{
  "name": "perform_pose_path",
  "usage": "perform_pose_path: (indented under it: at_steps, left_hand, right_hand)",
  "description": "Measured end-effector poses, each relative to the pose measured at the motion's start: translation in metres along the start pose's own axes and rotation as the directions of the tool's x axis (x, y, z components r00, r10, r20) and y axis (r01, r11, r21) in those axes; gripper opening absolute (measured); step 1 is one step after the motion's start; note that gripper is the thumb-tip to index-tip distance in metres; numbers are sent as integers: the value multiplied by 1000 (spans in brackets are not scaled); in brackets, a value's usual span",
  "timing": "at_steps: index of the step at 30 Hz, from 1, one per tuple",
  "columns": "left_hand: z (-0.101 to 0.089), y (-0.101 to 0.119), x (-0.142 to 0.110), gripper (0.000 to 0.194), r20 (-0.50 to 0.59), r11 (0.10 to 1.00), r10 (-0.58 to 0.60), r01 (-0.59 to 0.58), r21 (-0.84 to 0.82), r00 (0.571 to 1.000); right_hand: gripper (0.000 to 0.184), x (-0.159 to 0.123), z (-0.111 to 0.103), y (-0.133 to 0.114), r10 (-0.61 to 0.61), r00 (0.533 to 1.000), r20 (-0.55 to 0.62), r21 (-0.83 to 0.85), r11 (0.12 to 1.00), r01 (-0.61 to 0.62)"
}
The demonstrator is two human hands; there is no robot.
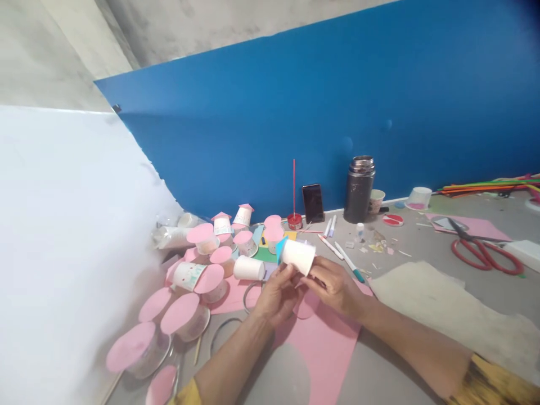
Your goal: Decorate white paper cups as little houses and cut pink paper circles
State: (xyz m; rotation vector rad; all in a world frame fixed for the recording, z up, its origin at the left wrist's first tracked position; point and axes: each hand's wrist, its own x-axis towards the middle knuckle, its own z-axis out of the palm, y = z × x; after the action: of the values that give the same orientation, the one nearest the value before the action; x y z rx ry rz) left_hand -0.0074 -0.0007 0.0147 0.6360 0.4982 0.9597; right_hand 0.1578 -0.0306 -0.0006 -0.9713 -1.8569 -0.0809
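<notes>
A white paper cup (298, 256) with a blue paper piece (282, 248) at its left end lies tilted on its side between my two hands, above the table. My left hand (279, 293) is closed around the cup's lower left side, thumb along its wall. At the cup's right end, my right hand (335, 282) has its fingers pinched by the lower rim. A cut sheet of pink paper (333, 343) lies under both hands, and a pink paper disc (306, 306) shows just below them. Another plain white cup (248, 268) rests on its side left of my hands.
Several paper cups with pink discs (181, 315) crowd the left side. Behind my hands stand a phone (313, 203), a dark flask (359, 191) and a red-based stick (294, 220). Markers (349, 262) lie nearby. At right are red-handled scissors (485, 253) and a pale cloth-like sheet (447, 304).
</notes>
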Motion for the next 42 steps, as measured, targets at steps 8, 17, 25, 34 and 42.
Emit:
perform_pose_path:
  at_steps: [8,17,25,34,42]
  left_hand:
    - [-6,10,3,30,66,996,-3,9,-91,998]
    - [-5,7,6,28,-113,995,93,-88,48,989]
    - [-6,13,-6,33,39,874,348,-340,348,937]
    - [-2,10,-20,33,221,694,342,-404,595,913]
    - [6,16,-26,48,263,752,290,-389,533,920]
  right_hand:
    - [10,-7,4,2,111,990,89,-36,993,-109]
    - [15,-2,-2,0,129,960,249,44,988,-145]
    - [57,-4,-4,6,224,839,496,-16,968,-249]
    - [51,-4,-1,1,216,809,547,135,930,-341]
    - [35,-13,2,8,345,740,577,216,810,-546]
